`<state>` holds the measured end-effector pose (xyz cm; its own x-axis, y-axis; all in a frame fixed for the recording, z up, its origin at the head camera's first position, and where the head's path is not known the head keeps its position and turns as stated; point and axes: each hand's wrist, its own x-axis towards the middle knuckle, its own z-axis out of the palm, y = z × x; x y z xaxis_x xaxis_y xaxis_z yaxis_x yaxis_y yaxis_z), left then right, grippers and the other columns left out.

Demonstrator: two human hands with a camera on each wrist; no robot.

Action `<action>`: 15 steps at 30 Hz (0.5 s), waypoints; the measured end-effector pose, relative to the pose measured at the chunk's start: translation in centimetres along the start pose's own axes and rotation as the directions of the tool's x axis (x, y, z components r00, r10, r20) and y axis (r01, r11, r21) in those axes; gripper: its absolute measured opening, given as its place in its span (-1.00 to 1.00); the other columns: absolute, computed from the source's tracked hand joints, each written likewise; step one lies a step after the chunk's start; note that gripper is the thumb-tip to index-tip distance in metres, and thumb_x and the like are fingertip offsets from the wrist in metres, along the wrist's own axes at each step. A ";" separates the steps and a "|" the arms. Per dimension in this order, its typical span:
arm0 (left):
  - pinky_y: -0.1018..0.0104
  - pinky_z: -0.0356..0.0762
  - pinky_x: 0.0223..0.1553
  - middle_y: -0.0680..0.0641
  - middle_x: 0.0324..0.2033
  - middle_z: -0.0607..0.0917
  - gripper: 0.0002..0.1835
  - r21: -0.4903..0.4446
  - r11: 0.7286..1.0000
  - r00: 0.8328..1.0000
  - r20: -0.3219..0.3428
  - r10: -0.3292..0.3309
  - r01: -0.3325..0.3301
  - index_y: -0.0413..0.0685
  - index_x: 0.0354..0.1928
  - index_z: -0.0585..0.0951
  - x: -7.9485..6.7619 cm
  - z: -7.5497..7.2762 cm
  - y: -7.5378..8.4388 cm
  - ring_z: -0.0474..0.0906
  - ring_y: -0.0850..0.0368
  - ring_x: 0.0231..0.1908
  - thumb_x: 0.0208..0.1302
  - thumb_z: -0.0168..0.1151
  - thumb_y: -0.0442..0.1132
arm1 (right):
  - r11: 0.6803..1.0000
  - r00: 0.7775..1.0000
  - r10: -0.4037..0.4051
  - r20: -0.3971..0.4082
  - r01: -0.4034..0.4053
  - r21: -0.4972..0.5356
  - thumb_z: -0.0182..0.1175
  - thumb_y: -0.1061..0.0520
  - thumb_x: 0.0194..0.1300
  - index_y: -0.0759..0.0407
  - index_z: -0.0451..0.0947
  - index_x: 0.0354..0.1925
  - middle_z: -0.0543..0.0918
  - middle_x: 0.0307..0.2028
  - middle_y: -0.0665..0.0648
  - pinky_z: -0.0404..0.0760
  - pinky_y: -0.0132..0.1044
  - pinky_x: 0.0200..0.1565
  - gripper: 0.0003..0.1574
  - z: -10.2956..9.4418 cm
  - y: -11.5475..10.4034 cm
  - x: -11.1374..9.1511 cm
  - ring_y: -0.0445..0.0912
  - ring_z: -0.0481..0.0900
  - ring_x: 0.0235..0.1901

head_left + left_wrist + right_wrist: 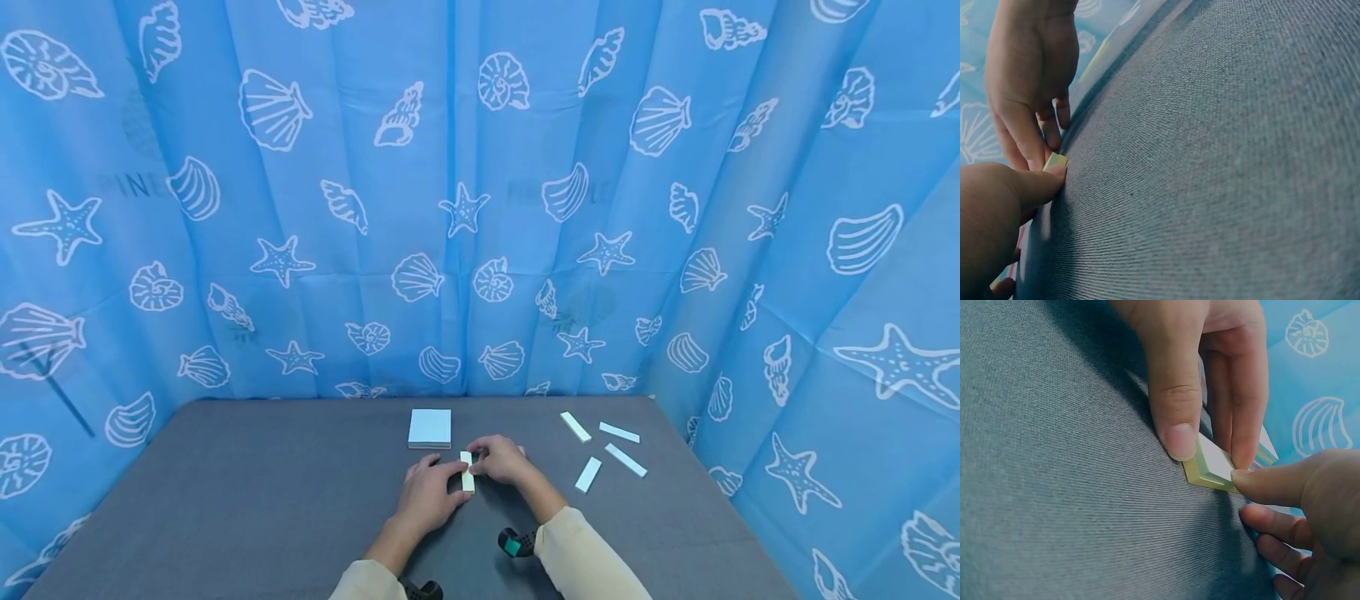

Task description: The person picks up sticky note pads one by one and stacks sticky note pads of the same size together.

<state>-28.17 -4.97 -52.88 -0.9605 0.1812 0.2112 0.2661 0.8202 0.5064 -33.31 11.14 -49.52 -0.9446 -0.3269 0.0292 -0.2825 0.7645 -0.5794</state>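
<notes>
A narrow pale-yellow sticky note pad (468,482) lies between both hands above the grey cloth. My left hand (429,497) grips it, the thumb at its near end and the fingers farther along. My right hand (501,461) pinches its right side near the far end. In the right wrist view, the pad (1213,461) shows a whitish top and yellow sides, with the right thumb (1272,485) against one corner. The left wrist view shows only a small yellow end of the pad (1055,162); fingers hide the rest.
Behind the hands sits a square pale-blue stack (430,427). To the right lie a pale-yellow strip (575,427) and several pale-blue or whitish strips (626,460). The grey cloth surface (262,500) ends at a blue shell-patterned curtain (420,333).
</notes>
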 end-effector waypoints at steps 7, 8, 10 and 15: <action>-0.26 0.28 0.16 -0.05 0.03 0.66 -0.52 0.011 1.000 1.000 0.000 0.020 -0.020 0.15 0.09 0.67 0.1 0.0 0.0 0.36 -0.20 0.24 0.07 0.48 -0.03 | 1.000 1.000 -0.013 0.008 0.013 0.003 0.37 0.18 0.18 0.14 0.66 -0.03 0.55 -0.52 -0.05 0.25 -0.02 -0.21 -0.65 -0.2 0.0 -0.1 -0.15 0.42 -0.52; -0.25 0.28 0.16 -0.03 0.02 0.66 -0.52 0.017 1.000 1.000 0.000 0.023 -0.023 0.15 0.08 0.67 0.2 0.0 0.0 0.36 -0.20 0.24 0.07 0.48 -0.03 | 1.000 1.000 -0.015 0.006 0.015 -0.002 0.37 0.18 0.18 0.14 0.66 -0.02 0.55 -0.52 -0.05 0.25 -0.03 -0.21 -0.65 -0.2 0.0 -0.1 -0.16 0.42 -0.52; -0.24 0.29 0.16 -0.01 0.00 0.67 -0.53 0.032 0.999 0.999 0.001 0.032 -0.032 0.16 0.08 0.67 0.3 0.0 0.0 0.37 -0.20 0.23 0.08 0.47 -0.03 | 1.000 1.000 -0.029 -0.003 0.029 -0.006 0.36 0.18 0.18 0.15 0.66 -0.01 0.54 -0.51 -0.05 0.26 -0.03 -0.22 -0.64 -0.2 0.0 -0.2 -0.16 0.41 -0.52; -0.21 0.31 0.15 0.00 0.00 0.68 -0.54 0.050 0.998 1.000 0.003 0.027 -0.027 0.17 0.07 0.68 0.4 0.2 0.1 0.38 -0.19 0.22 0.08 0.47 -0.03 | 0.997 0.997 -0.075 -0.013 0.075 0.035 0.34 0.20 0.19 0.22 0.63 0.01 0.56 -0.50 -0.03 0.33 -0.02 -0.23 -0.61 -0.3 0.4 -0.5 -0.17 0.43 -0.54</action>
<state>-28.52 -4.74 -52.94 -0.9531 0.2049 0.2227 0.2878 0.8412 0.4578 -33.00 11.73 -49.55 -0.9229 -0.3761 0.0829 -0.3468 0.7180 -0.6035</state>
